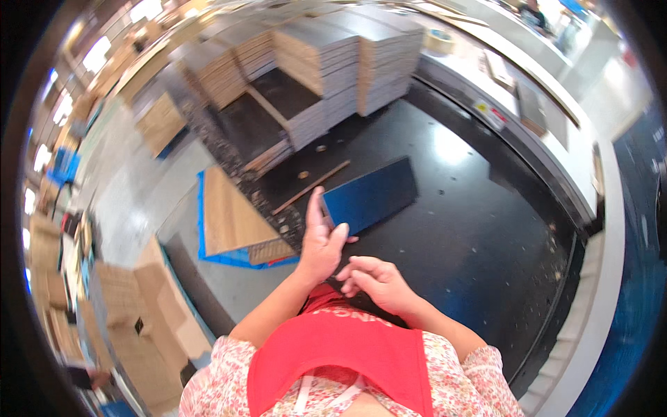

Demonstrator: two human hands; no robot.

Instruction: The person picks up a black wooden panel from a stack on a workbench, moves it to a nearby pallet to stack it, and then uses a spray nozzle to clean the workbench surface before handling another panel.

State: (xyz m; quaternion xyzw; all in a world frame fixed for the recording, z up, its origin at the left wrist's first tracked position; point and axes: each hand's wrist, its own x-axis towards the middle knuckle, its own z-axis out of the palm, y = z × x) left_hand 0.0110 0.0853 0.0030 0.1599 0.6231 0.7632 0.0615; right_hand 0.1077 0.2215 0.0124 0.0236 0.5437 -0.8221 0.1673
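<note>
My left hand [324, 249] grips the dark blue panel [372, 194] by its left end above the black tabletop [465, 229], likely keeping its face clear; right hand [379, 283] looks empty, loosely curled nearby.

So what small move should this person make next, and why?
Perhaps bring the right hand to the free end of the dark blue panel: only the left hand holds it, near one end, and the right hand looks empty nearby.

A woodworking workshop: stacked wood-core panels [299, 59] at twelve o'clock, a large black worktable [472, 229] at three, an open cardboard box [163, 292] at eight.
</note>
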